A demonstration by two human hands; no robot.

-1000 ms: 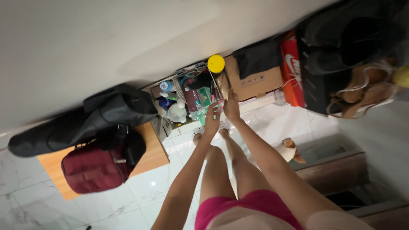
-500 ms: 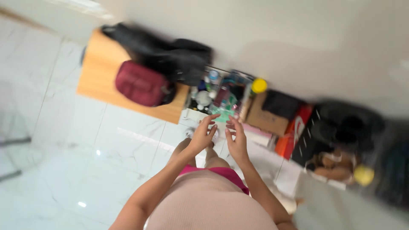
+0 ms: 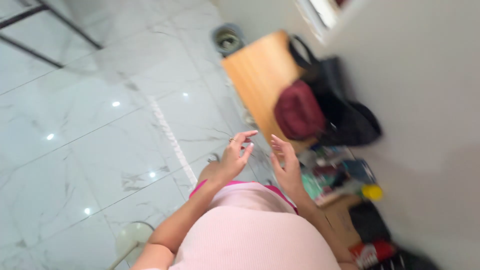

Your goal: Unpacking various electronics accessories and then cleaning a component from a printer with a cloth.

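My left hand (image 3: pixel 234 157) and my right hand (image 3: pixel 286 165) are raised side by side in front of my body, fingers spread, with nothing in either. They hang over the white marble floor (image 3: pixel 100 115). Nearest to my right hand are a low wooden board (image 3: pixel 257 80) with a maroon bag (image 3: pixel 299 111) and a black bag (image 3: pixel 345 117) on it. Just right of that hand stands a wire rack of bottles (image 3: pixel 332 175), blurred, with a yellow-capped container (image 3: pixel 372 192) at its end.
A white wall (image 3: pixel 425 100) runs along the right. A cardboard box (image 3: pixel 340 215), a red shoebox (image 3: pixel 372 252) and dark items lie by it at lower right. A grey round bin (image 3: pixel 227 37) stands at top centre; black metal legs (image 3: pixel 35 30) cross the top left.
The view has swung left, so the rack, boxes and bags have shifted to the right side. Both hands came away from the rack and stay empty with fingers spread.
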